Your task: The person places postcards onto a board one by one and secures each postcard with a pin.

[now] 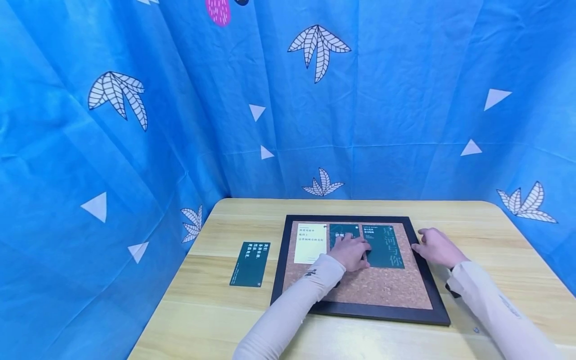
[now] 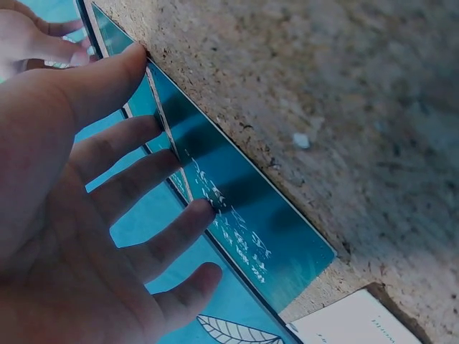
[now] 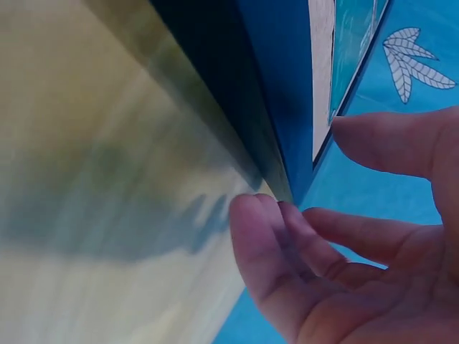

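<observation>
A black-framed cork board (image 1: 378,290) lies flat on the table and bears a cream card (image 1: 311,243), a middle green card (image 1: 344,230) and a right green card (image 1: 384,247). My left hand (image 1: 350,252) is over the middle green card, partly hiding it. In the left wrist view its fingers (image 2: 190,222) are spread and relaxed at the card's surface, with the thumb by its edge. My right hand (image 1: 438,247) is beside the frame's right side. The right wrist view shows its fingers (image 3: 251,229) near the black frame (image 3: 276,93), thumb held apart; contact is unclear.
A loose green card (image 1: 249,265) with white writing lies on the wooden table (image 1: 207,310), left of the board. Near my right forearm is a small clear object (image 1: 476,330). A blue patterned curtain (image 1: 382,125) hangs behind and at both sides.
</observation>
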Tool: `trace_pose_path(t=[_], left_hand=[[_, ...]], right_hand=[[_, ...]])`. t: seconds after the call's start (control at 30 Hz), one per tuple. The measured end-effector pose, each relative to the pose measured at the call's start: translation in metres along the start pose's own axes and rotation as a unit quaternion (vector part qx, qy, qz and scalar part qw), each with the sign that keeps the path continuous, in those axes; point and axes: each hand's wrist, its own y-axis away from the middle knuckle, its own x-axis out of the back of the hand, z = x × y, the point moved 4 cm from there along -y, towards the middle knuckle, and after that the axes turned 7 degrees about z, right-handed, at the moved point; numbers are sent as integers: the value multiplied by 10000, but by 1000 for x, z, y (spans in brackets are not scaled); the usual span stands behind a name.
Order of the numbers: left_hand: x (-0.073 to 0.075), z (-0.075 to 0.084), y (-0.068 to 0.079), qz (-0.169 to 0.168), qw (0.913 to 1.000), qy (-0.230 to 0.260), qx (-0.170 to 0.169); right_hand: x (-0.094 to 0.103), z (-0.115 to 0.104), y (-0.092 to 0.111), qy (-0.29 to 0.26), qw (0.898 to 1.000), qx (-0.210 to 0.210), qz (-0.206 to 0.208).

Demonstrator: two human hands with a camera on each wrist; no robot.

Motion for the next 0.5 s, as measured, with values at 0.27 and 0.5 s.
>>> trace_pose_path(t=[0.27,0.5], left_hand=[[0,1,0,-21,10000,15,22],[2,1,0,-18,10000,18,74]], right_hand=[[0,8,11,-331,9993,-11,-151],[0,10,18,-705,9969,-6,-357]])
